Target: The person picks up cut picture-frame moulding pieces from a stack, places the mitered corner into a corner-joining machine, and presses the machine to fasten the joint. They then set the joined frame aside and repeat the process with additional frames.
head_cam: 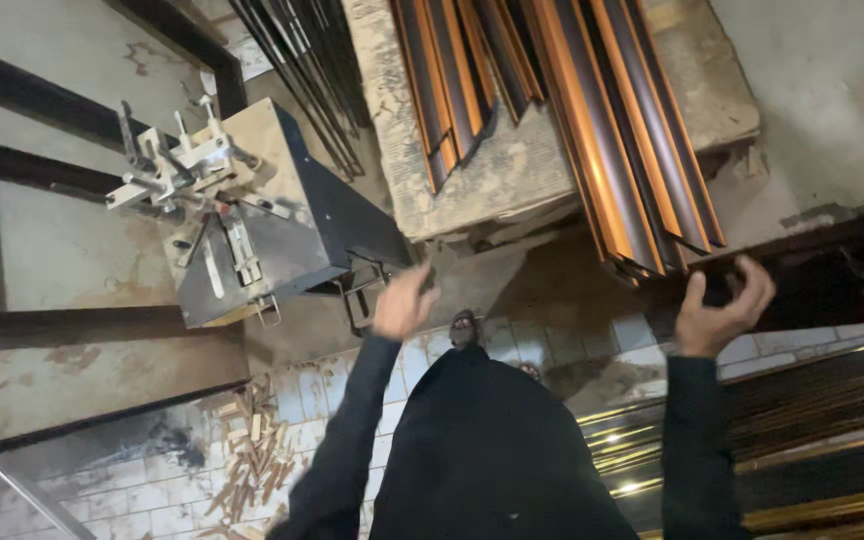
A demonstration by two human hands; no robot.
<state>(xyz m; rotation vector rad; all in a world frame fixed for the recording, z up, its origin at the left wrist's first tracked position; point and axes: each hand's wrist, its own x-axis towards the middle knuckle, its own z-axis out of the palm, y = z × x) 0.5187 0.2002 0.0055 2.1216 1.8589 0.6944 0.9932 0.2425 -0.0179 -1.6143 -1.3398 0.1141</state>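
Gripping the near end of a dark moulding strip (802,285), the right hand (722,305) has its fingers (757,285) curled over the top edge and the thumb set below, so the hand is clamped on the strip. The strip runs off toward the right edge of the view, just below the front edge of a rough wooden worktop (492,170). The left hand (402,300) is raised near the lower corner of a metal cutting machine (252,220). Its fingers are loosely bent and close together, and it cannot be told whether they touch anything.

A bundle of orange-and-black mouldings (612,130) lies along the worktop and overhangs its front edge, directly above the held strip. A second, shorter bundle (452,80) lies beside it toward the middle of the worktop. Thin dark rods (302,70) lean near the machine.

Handling judgement: the strip appears long, stiff and fairly light, with a smooth finished face that may slip and may mark if knocked. A hold at one end alone is likely to let the far end sag or swing, so a second hold further along the length would steady it.

Wood offcuts (252,450) lie scattered on the tiled floor (152,490). Gold-edged mouldings (802,440) are stacked at the lower right.
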